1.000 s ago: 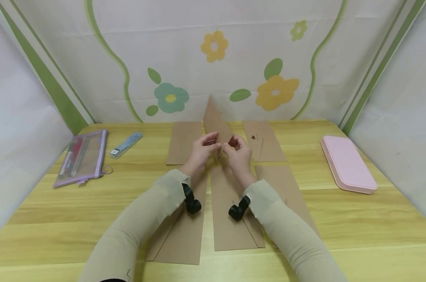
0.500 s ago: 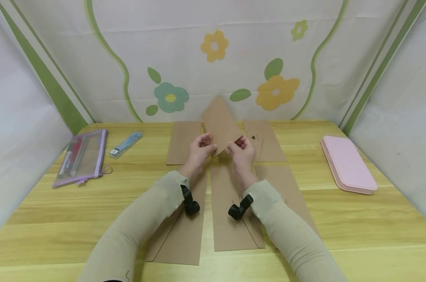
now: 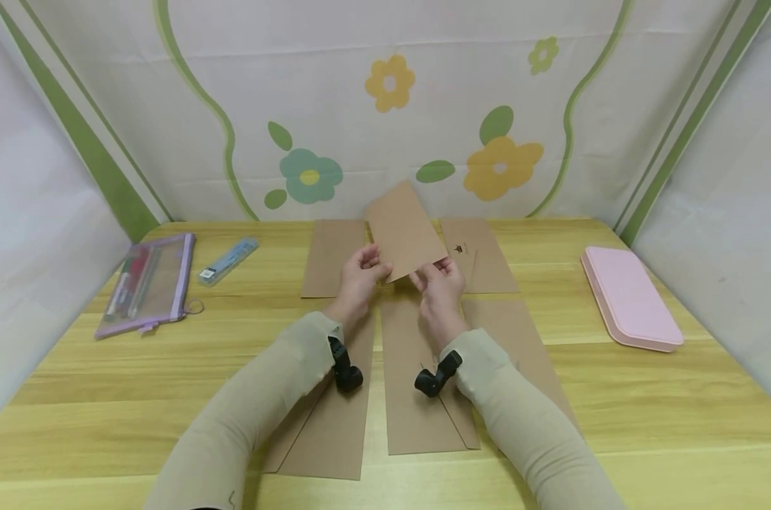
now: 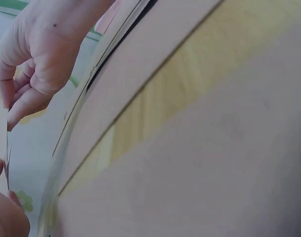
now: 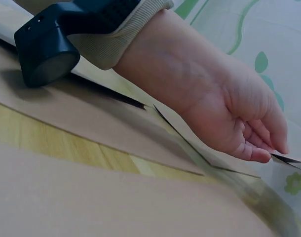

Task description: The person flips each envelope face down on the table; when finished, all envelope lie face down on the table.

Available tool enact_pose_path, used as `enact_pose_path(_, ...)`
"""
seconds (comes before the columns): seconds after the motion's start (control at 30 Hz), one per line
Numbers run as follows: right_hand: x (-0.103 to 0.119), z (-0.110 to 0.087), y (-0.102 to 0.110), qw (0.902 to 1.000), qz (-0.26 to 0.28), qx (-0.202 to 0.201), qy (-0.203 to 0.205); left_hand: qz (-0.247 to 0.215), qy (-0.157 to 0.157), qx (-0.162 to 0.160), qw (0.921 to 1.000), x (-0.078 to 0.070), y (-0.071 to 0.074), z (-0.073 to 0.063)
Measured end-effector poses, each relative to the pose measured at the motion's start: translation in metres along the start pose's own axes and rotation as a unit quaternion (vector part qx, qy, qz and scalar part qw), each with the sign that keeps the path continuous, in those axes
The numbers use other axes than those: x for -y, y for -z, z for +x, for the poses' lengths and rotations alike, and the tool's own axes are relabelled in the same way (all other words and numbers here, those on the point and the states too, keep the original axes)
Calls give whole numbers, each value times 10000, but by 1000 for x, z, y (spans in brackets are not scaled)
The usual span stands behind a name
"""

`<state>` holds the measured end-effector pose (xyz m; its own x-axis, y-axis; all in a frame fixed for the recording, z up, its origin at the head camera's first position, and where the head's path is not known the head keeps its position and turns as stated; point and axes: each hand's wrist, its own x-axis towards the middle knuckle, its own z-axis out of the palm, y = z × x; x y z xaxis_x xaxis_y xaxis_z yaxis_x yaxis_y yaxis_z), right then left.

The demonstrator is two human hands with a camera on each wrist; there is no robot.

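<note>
A brown kraft paper envelope [image 3: 406, 230] is held up, tilted, over the far middle of the table. My left hand [image 3: 358, 280] pinches its near left corner between thumb and fingers. At the near right corner my right hand [image 3: 441, 290] grips it, fingertips partly under the paper. Seen edge-on in the left wrist view, the envelope [image 4: 2, 133] runs between both hands, its layers slightly parted at the edge. In the right wrist view, the right hand [image 5: 234, 108] pinches the paper's edge.
Several more kraft envelopes lie flat around the hands, such as a back left one [image 3: 334, 258] and a back right one [image 3: 479, 255]. A mesh pencil pouch [image 3: 149, 283] and a small blue case [image 3: 229, 262] lie left, a pink case [image 3: 631, 296] right. A flowered cloth [image 3: 385, 142] hangs behind.
The held envelope has turned from nearly edge-on to showing its broad face and tipped lower. My right hand has shifted slightly right with its corner; the left has drifted slightly left.
</note>
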<state>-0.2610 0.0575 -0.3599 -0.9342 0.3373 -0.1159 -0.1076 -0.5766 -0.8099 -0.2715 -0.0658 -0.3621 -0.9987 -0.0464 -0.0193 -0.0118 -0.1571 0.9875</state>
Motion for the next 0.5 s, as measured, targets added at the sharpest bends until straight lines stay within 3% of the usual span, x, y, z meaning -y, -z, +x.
enact_pose_path(0.17, -1, 1, 4, 9997, -42, -66, -240, -121, 227, 25, 9997, 4, 0, -1)
enact_pose_path(0.3, 2, 1, 8, 9984, -476, 80, -279, -127, 266, -19, 9996, 5, 0, 0)
enact_pose_path(0.43, 10, 3, 16, 9886, -1450, 386, -76, -80, 283, -56, 9996, 4, 2, 1)
enact_pose_path(0.5, 15, 5, 21, 9739, -2199, 560, 84, -59, 293, -52, 9995, 3, 2, 2)
